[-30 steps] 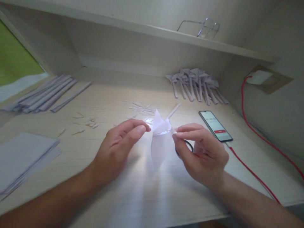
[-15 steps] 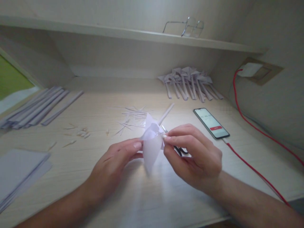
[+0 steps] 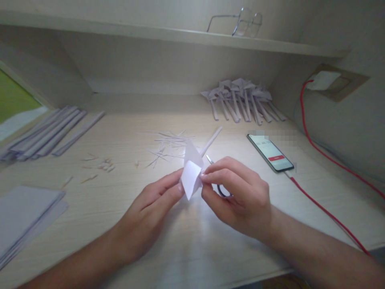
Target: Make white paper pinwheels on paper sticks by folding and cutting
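Head view: a folded white paper piece [image 3: 191, 173] is pinched between the left hand [image 3: 150, 216] and the right hand [image 3: 237, 196], just above the middle of the worktop [image 3: 126, 132], nearer its front edge. The left grip is closed on the paper's lower left edge; the right grip is clenched on its right side, and what seems to be a pair of scissors [image 3: 217, 181] lies partly hidden under those fingers.

The thin sheet could be torn or wrongly creased if the two pinches are pulled apart unevenly. A fingertip could be nicked by the metal tip if the hand is pressed down.

The paper is matte, crisp and pointed. Thin paper slivers [image 3: 168, 144] are scattered behind it, and rolled paper sticks [image 3: 243, 102] are heaped at the back right. A glossy phone [image 3: 270, 152] with a red cable [image 3: 325, 210] lies towards the right edge.
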`<action>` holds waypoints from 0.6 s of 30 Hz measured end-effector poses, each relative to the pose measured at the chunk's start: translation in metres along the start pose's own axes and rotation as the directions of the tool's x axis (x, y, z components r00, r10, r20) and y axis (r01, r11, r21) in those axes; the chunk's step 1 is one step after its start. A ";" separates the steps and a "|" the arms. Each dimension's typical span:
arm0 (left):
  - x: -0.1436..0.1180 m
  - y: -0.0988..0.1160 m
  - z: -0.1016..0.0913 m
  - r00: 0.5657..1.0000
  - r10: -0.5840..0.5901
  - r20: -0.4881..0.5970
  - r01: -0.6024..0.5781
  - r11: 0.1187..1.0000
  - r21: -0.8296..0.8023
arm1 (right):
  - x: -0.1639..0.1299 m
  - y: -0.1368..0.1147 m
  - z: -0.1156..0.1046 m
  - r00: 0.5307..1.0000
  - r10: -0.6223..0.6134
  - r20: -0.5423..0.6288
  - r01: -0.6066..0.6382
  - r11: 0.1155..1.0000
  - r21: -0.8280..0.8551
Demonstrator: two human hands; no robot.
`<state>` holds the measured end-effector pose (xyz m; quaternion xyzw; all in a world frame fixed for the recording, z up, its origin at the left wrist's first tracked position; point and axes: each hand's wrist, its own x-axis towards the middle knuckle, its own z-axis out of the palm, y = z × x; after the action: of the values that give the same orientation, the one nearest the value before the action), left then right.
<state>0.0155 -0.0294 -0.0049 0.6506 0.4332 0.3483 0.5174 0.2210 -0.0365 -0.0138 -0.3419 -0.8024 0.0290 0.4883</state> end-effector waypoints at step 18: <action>0.004 -0.007 0.001 0.992 0.019 0.124 -0.041 0.984 0.175 | -0.004 -0.004 0.004 0.957 0.197 0.213 -0.196 0.980 -0.024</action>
<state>0.0159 -0.0255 -0.0121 0.7204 0.4202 0.2761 0.4777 0.2171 -0.0405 -0.0172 -0.4155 -0.8124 0.1131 0.3932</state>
